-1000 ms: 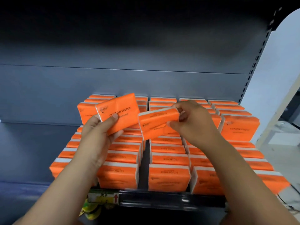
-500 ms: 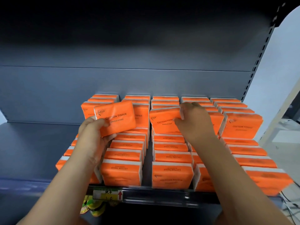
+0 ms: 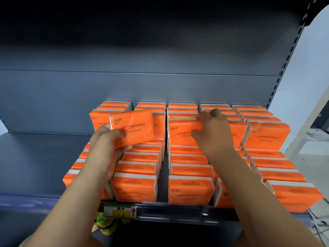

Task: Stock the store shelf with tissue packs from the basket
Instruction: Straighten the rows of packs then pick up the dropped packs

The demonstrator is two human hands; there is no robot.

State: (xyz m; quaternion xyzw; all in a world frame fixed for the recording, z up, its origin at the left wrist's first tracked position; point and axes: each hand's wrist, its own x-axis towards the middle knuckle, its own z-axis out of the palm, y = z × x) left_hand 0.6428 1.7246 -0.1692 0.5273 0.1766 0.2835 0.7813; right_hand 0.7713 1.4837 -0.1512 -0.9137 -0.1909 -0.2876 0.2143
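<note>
Above shelf [image 3: 44, 157]: 2 hands, 1 pack ea.

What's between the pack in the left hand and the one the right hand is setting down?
In the head view, only a second-column upright pack's edge; left-hand pack overlaps it, right-hand pack stands apart.

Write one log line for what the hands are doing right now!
left hand: holds tissue pack above rows | right hand: presses standing pack into third column | shelf: left part bare

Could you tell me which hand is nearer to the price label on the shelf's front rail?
Left. The left hand holds a tissue pack almost straight above the price label; the right hand is farther up and off to the right.
</note>
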